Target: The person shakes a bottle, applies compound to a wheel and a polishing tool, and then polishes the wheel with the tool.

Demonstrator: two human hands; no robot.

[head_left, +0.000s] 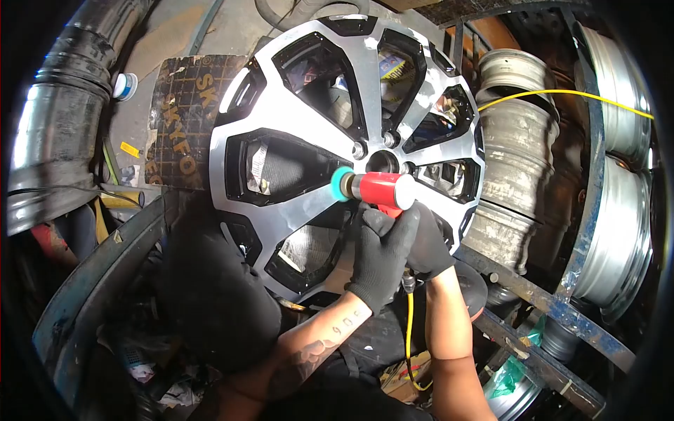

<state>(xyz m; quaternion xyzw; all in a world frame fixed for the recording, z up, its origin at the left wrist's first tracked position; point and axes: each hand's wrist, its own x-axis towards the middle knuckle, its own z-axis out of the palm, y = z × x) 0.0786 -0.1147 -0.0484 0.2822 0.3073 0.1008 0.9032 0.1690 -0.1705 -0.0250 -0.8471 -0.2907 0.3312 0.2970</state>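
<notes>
A large alloy wheel (309, 151), silver-faced with black pockets, lies face up in front of me. Over one of its spokes, near the hub, is a red air sander (379, 191) with a small teal round pad (342, 184). The pad's edge overlaps the spoke's surface in this view. My right hand (430, 242), in a black glove, is closed round the tool's handle. Also gloved, my left hand (382, 252) is closed on the handle from the other side, just below the red body. A yellow air hose (410, 323) hangs from the tool's lower end.
Bare wheel rims (509, 154) are stacked on the right behind a blue metal frame (593, 175), with more rims (614, 224) beyond it. Printed cardboard (179, 123) lies at the wheel's left. A large metal cylinder (60, 119) stands far left.
</notes>
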